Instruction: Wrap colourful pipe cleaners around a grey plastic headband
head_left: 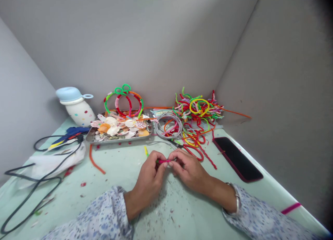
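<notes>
Two hands meet at the middle of a pale green bench (179,214). The left hand (151,175) and the right hand (188,170) each pinch one end of a short pink pipe cleaner (164,161). It spans the small gap between them, just above the bench. Each grip is pressed together on it, thumb against fingertips. A bangle (237,198) circles the right wrist.

Just behind the left hand lies a yellow-green stub (146,151). Farther back, a metal tray (90,138) holds shells (117,126) (pipe-cleaner hoops (125,99) stand behind it). Beside the tray are a grey wire coil (169,126) and a tangled heap (199,111) of coloured pipe cleaners. A dark phone (238,159) lies to the right. To the left are a white jar (78,111), a blue glue gun (71,131) and a black cable (39,184).
</notes>
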`<action>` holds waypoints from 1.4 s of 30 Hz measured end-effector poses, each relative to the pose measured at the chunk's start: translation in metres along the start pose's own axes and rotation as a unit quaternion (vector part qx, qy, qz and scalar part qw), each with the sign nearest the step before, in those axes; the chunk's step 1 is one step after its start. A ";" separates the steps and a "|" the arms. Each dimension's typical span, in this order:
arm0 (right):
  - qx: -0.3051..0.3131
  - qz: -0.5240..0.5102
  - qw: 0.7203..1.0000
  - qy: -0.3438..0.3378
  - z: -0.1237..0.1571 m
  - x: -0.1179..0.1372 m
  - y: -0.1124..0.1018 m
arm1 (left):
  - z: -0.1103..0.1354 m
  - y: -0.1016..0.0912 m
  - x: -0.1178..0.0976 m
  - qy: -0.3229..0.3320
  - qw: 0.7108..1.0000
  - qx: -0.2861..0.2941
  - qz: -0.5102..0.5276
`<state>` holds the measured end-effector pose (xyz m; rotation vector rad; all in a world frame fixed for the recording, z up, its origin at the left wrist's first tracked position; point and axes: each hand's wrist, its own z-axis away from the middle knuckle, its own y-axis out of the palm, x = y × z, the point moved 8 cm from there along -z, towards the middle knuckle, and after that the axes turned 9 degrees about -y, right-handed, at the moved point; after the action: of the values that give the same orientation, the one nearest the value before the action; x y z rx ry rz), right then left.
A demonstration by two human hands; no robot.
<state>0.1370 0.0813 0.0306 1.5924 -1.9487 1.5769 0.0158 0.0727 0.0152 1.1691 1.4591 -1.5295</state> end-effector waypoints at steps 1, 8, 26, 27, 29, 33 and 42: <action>0.003 -0.006 1.000 0.006 0.000 -0.001 0.001 | 0.000 0.000 -0.001 0.001 1.000 -0.002 -0.001; 0.024 -0.098 0.993 0.060 0.002 -0.012 0.007 | 0.000 -0.002 -0.001 0.015 1.000 -0.017 0.005; 0.035 -0.131 0.987 0.087 0.003 -0.016 0.011 | 0.000 0.002 -0.001 0.008 1.000 0.003 -0.012; 0.037 -0.149 0.983 0.098 0.004 -0.018 0.012 | 0.000 0.002 0.000 0.008 1.000 0.002 -0.011; 0.038 -0.172 0.978 0.111 0.005 -0.020 0.015 | -0.001 0.001 0.000 0.010 1.000 -0.001 -0.009; 0.023 -0.128 0.988 0.082 0.002 -0.016 0.011 | -0.001 0.000 0.001 0.012 1.000 -0.009 -0.005; 0.025 -0.129 0.990 0.056 -0.001 -0.014 0.008 | 0.000 0.002 -0.004 0.019 1.000 -0.002 -0.010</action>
<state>0.1357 0.0897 0.0164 1.6570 -1.5859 1.5824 0.0184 0.0718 0.0184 1.1902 1.5032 -1.5251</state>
